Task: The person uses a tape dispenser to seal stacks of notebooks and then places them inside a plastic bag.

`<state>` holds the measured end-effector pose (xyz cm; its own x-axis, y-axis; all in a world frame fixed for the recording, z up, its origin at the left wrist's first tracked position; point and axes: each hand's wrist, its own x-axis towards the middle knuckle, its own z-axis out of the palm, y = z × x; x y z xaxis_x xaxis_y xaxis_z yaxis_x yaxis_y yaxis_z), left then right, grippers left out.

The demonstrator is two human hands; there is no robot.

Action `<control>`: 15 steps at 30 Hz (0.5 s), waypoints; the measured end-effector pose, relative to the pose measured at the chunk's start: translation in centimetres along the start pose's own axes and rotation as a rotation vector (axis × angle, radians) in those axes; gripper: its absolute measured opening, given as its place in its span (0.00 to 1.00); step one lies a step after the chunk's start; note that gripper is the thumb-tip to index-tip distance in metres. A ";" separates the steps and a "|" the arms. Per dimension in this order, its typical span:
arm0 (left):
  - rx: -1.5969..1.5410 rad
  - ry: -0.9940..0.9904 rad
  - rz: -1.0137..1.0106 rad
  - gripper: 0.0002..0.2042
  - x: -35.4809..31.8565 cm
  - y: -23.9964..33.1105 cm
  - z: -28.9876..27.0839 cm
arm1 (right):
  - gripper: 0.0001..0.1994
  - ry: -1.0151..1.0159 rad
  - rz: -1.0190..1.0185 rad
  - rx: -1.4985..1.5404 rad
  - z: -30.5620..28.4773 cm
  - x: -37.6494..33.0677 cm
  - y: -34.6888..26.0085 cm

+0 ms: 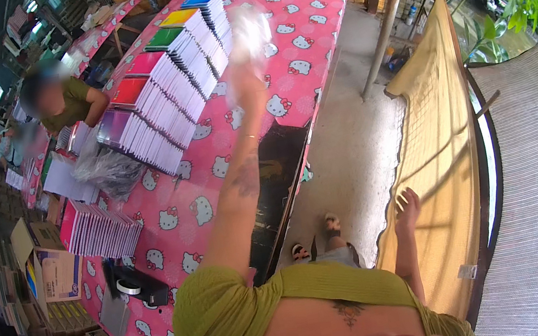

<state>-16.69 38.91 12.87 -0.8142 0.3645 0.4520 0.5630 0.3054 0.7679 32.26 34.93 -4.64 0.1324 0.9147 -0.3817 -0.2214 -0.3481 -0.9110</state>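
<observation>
Head view: we judge the left hand (pixel 249 89), grip too blurred to tell, handles whitish plastic (pixel 250 31), right hand (pixel 406 210) spread; the next move must avoid the notebooks (pixel 162 94).

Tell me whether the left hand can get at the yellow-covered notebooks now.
Probably yes: nothing visible blocks the left hand from the yellow-covered notebooks, though it appears to hold blurred clear plastic.

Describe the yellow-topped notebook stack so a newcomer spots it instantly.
On the pink-covered table, a row of notebook stacks runs toward the far end. The yellow-topped notebook stack stands second from that end, between the blue-topped stack and the green-topped stack. Its yellow top cover is the only one in the row.
</observation>
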 end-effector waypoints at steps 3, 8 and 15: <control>0.122 -0.801 0.378 0.24 -4.5 -7.9 7.9 | 0.15 -0.259 -0.066 -0.051 3.8 0.1 -0.5; -0.278 -0.031 0.313 0.08 11.4 9.2 3.5 | 0.11 -0.081 -0.032 0.002 2.8 9.5 0.5; -0.011 0.068 0.254 0.17 10.2 0.9 16.3 | 0.14 -0.288 -0.011 -0.029 13.0 20.1 -5.7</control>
<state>-22.15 57.25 10.79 -0.6544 0.3680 0.6605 0.7496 0.2015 0.6304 23.67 57.98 -5.07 -0.1462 0.9375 -0.3157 -0.1929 -0.3400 -0.9204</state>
